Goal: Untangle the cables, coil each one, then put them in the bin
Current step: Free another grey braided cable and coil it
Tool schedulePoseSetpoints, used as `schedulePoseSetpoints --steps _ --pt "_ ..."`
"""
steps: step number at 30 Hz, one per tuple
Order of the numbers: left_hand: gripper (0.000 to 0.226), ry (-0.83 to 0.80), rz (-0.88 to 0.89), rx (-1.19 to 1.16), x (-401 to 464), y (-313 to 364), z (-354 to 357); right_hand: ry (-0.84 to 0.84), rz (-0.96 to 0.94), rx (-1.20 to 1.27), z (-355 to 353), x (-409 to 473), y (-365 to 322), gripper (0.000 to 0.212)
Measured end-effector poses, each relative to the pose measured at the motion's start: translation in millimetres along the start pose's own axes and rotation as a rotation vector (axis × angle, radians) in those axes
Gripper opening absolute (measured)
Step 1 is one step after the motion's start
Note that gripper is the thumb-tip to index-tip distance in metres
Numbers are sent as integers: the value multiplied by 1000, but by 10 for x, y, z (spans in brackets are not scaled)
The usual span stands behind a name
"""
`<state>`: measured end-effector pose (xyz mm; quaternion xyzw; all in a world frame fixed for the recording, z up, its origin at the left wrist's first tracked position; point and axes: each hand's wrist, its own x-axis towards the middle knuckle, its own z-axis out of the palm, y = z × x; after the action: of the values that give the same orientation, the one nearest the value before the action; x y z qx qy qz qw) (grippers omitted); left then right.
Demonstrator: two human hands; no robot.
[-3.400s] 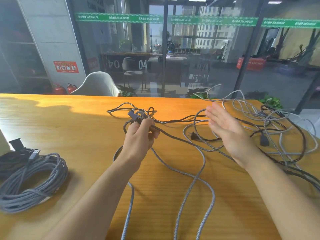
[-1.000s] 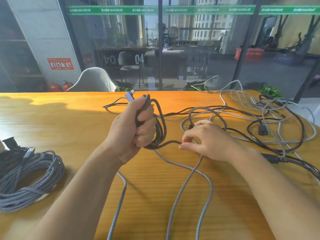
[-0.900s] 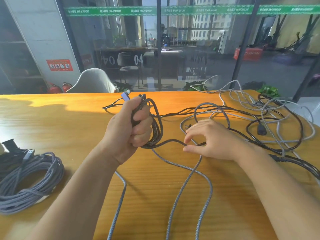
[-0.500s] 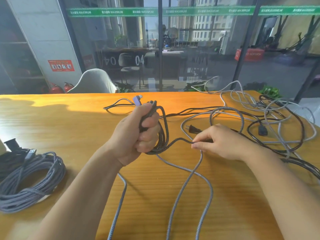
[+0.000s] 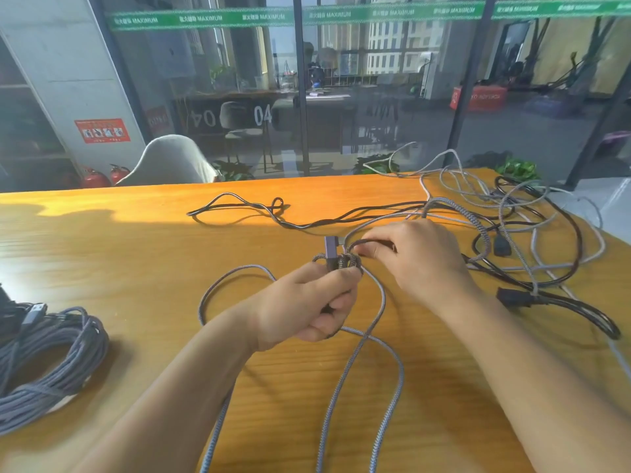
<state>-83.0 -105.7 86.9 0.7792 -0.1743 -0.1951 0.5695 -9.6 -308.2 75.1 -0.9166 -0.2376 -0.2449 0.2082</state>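
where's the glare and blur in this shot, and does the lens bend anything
Head view: sunlight puts a bright patch on the table at far left; the glass wall behind is hazy with reflections; the wide lens bows the table edge and window frames; the left hand and right hand on the grey cable look slightly soft, and the forearms cast faint shadows.

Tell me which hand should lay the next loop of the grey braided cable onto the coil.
Right. The right hand already pinches the grey braided cable just beside the coil. The left hand grips that coil with its connector up, so it is probably best left as the anchor.
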Motion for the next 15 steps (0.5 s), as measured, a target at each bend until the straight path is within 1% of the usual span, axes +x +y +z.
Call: schedulePoseSetpoints --steps 5,8,10,12,15 --pt "52 79 8 107 45 -30 14 60 70 130 -58 -28 -2 25" --pt "52 98 34 72 58 -59 13 70 101 192 -34 -20 -12 24" --pt "45 117 64 -49 46 -65 12 -6 121 208 -5 -7 -1 24" --pt "40 138 87 -199 32 -50 14 -143 118 263 -3 12 23 23" --pt "43 151 93 -335 15 -22 14 -356 103 440 -15 12 75 18"
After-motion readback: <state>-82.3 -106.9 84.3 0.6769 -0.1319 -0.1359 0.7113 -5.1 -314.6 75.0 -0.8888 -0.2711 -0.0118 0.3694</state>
